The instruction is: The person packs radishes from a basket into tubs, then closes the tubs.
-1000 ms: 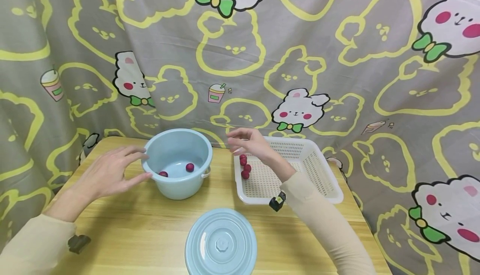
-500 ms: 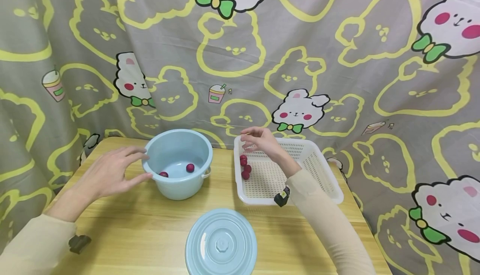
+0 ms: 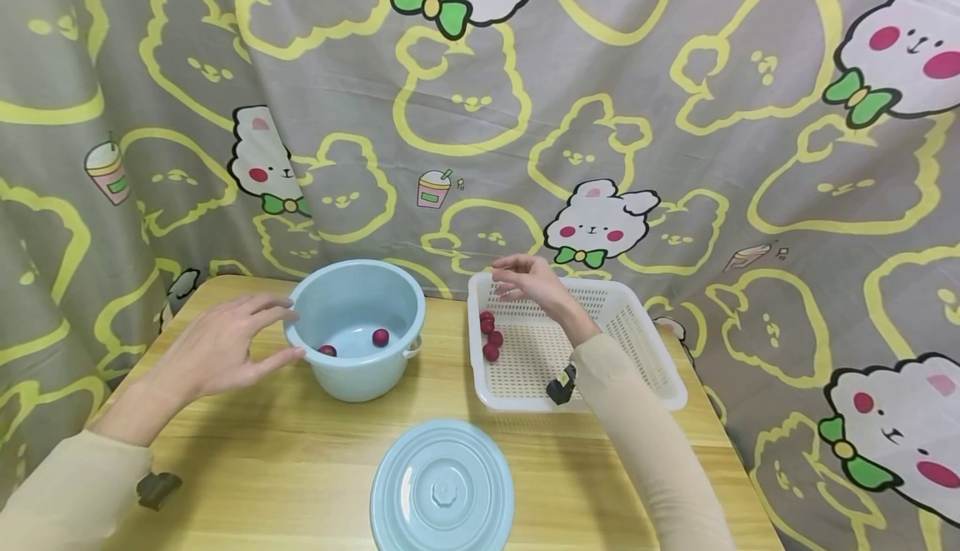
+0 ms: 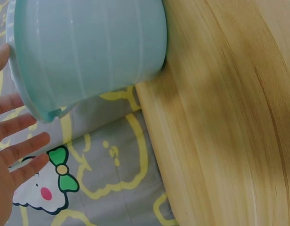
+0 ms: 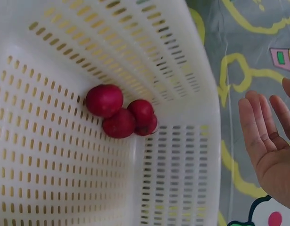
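Note:
At the left of the head view stands a light blue bucket [image 3: 356,378] with two round, dark red, plum-like fruits [image 3: 381,338] inside. My left hand [image 3: 217,344] is at its near-left rim, fingers extended and thumb by the edge; whether it touches cannot be told. In the left wrist view those fingers [image 4: 25,153] are spread beside the rim. Over the back-left part of a white perforated basket [image 3: 517,403] hovers my right hand [image 3: 534,284], its fingers slightly bent around nothing. Several more red fruits [image 5: 119,123] cluster in the basket's corner, apart from that hand.
A round light blue lid [image 3: 444,488] lies at the front middle of the wooden table [image 3: 285,468]. Behind the table hangs a grey curtain [image 3: 337,92] with cartoon prints. Bucket and basket stand side by side near the back edge.
My right hand has moved right, from the gap between bucket and basket to above the basket's back-left part. The left hand, bucket and fruits stay where they were.

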`<state>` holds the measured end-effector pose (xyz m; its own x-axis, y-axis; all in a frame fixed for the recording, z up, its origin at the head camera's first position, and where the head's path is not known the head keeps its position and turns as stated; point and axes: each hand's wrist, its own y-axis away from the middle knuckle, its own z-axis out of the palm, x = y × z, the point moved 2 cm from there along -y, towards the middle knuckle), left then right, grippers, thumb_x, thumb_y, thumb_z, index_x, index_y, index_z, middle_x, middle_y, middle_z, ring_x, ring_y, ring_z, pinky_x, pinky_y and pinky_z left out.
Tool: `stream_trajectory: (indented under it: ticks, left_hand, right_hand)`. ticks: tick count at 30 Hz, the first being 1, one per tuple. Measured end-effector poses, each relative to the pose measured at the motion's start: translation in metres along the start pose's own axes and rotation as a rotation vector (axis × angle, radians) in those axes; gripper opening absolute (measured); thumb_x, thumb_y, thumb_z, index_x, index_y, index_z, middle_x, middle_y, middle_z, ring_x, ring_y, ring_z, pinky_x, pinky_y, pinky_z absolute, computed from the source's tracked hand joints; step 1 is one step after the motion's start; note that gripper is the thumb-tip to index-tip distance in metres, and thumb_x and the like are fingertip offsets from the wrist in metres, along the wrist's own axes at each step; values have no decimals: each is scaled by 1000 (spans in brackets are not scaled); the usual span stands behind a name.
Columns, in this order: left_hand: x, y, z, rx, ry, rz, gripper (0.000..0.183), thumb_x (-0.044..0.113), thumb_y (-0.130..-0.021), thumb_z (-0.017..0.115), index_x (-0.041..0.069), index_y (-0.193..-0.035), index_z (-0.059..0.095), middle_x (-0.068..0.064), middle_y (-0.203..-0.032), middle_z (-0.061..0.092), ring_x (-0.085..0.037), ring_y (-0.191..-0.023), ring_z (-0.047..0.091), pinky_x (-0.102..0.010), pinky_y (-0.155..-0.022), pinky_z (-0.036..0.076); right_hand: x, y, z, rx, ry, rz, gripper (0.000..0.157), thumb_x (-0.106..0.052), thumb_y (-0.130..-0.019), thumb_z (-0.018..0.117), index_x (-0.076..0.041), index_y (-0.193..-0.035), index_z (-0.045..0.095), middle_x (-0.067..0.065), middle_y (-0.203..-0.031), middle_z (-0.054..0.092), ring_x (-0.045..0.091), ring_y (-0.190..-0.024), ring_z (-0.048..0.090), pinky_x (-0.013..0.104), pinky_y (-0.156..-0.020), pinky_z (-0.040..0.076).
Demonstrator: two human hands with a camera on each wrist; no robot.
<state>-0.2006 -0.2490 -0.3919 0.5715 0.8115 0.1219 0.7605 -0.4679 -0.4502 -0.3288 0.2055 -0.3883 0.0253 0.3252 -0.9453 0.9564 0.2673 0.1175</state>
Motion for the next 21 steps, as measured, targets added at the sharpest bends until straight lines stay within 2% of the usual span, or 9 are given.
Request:
stream_trajectory:
  ticks: [7,15,18,21]
  left_hand:
    - [1,0,-1,2,2,0,48,47,-85,84,11,-116,77,-14,-124,74,-41,-108,73,-64,-88,59]
    - [0,0,0,2,1,1,48,48,-85,84,11,-116,77,-14,-123,74,-41,-108,72,-64,-88,59]
    - [0,0,1,2,-1,0,48,48,-85,84,12,-116,77,-13,-124,74,-40,-108,72,-63,-88,59]
    - [0,0,0,0,-2,-1,48,48,-85,84,12,-115,77,-13,-124,74,-40,-109,72,-63,-88,59]
  right_hand:
    - [12,-7,-4,14,5,49,42,-19,-104,68,3,-139,61,23,-136,66,43,-116,72,46,-98,64]
    - [28,-16,-7,18,34,97,35,-21,-103,70,-3,-132,67,28,-135,66,47,-120,68,56,-105,59]
    - [32,-17,-8,12,52,107,36,-22,-103,69,-3,-133,67,30,-137,65,46,-118,69,54,-104,61]
    - [35,-19,-7,3,70,114,36,-22,-102,70,-4,-134,68,27,-135,67,38,-110,73,49,-100,63]
